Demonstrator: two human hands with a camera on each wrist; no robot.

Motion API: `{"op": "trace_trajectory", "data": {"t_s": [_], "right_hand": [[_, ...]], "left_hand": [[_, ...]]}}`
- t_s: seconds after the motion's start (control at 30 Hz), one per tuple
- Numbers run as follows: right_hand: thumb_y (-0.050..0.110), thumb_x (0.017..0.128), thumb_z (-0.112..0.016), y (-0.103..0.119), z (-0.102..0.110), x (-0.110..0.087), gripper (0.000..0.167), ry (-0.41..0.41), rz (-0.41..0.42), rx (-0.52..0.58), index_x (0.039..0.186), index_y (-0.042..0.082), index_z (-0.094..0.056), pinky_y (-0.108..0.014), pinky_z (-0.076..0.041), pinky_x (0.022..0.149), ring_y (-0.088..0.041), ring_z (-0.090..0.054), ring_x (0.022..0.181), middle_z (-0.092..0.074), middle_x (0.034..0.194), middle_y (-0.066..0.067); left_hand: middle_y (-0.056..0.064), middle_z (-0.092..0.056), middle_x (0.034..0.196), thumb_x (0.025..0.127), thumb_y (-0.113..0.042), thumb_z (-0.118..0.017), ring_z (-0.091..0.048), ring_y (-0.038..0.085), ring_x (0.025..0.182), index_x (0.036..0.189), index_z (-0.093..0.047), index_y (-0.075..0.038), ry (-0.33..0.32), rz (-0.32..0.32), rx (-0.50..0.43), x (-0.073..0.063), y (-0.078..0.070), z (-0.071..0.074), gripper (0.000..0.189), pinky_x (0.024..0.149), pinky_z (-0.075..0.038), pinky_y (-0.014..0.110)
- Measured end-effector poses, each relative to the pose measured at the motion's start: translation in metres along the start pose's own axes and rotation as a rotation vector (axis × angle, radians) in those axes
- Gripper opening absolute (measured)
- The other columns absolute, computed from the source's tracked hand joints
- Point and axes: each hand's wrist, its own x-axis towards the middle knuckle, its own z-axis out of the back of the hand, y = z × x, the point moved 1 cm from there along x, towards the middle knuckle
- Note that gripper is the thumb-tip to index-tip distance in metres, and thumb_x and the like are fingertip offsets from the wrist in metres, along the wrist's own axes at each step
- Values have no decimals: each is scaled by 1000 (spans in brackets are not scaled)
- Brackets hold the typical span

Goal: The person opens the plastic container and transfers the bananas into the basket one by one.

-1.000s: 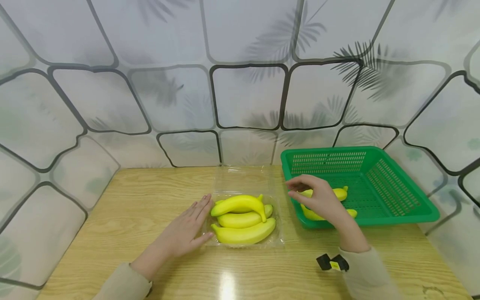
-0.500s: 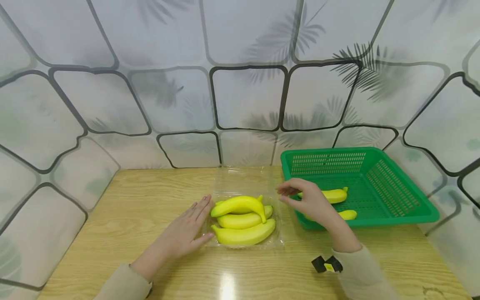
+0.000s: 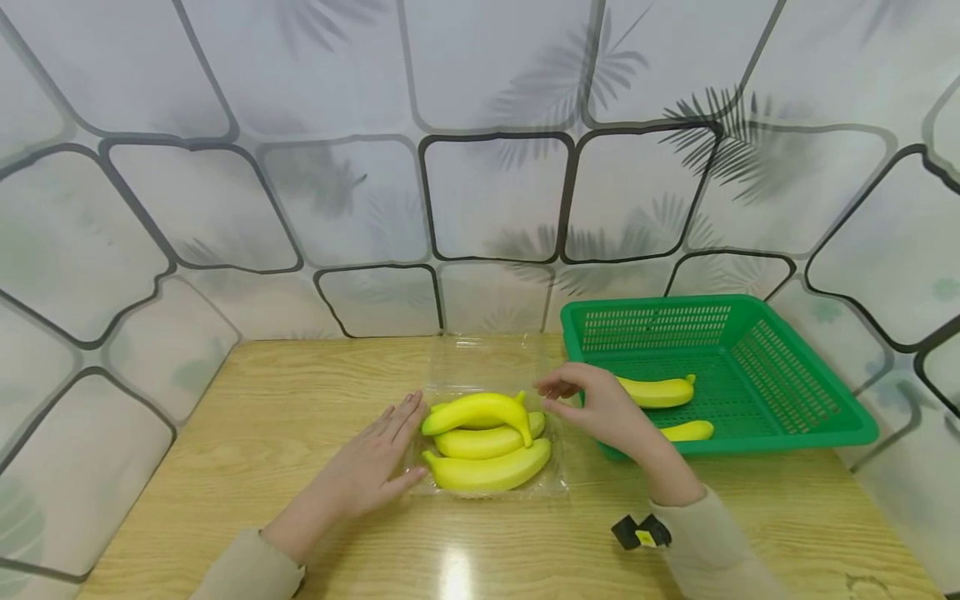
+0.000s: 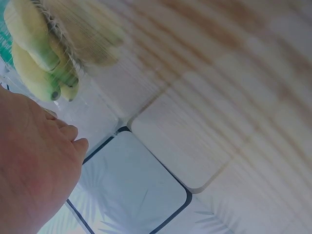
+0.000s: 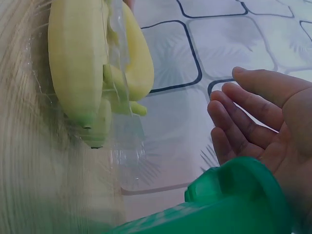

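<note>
Several bananas lie in a clear plastic clamshell box, its transparent lid folded back toward the wall. One banana rests across the top of the others. My left hand lies flat with straight fingers at the box's left edge. To the right of the box, over the near left rim of the green basket, my right hand hovers with nothing in it. In the right wrist view its fingers are relaxed and apart from the bananas.
A green plastic basket stands on the right, with two bananas inside, a farther one and a nearer one partly behind my right hand. The wooden table meets a patterned wall at the back.
My right hand has moved left from over the basket toward the box, uncovering more of the bananas in the basket. The left hand has stayed in place.
</note>
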Motion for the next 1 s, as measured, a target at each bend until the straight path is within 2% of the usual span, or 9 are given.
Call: {"op": "trace_trajectory", "data": {"t_s": [0.2,0.43,0.67,1.0], "right_hand": [[5,96,-77,4,-7,5,24,28,15,4,119,2,-77,-47,-65,89,-17,-72,95,-79,110,-7],[8,97,-76,6,-15,12,23,63,29,5,119,2,-77,-43,-65,89,-16,-71,94,-80,108,-6],[10,98,-76,6,-23,17,23,81,31,4,118,2,-77,-32,-63,88,-16,-71,94,-80,109,-8],[12,97,-77,13,-33,24,24,95,26,-11,120,3,-77,-32,-64,89,-16,-72,95,-80,110,-6]], "left_hand": [[24,-20,176,107,-47,-55,-26,38,163,166,-24,5,4,1,0,0,0,0,84,132,-30,52],[24,-21,175,107,-46,-56,-26,38,163,166,-25,5,2,1,0,0,0,0,84,132,-30,52],[23,-21,176,107,-47,-56,-26,37,163,166,-25,4,-2,-3,4,1,0,-1,84,132,-30,51],[24,-23,175,106,-47,-57,-29,38,162,165,-26,5,-22,-4,11,1,0,-2,84,131,-32,53]]}}
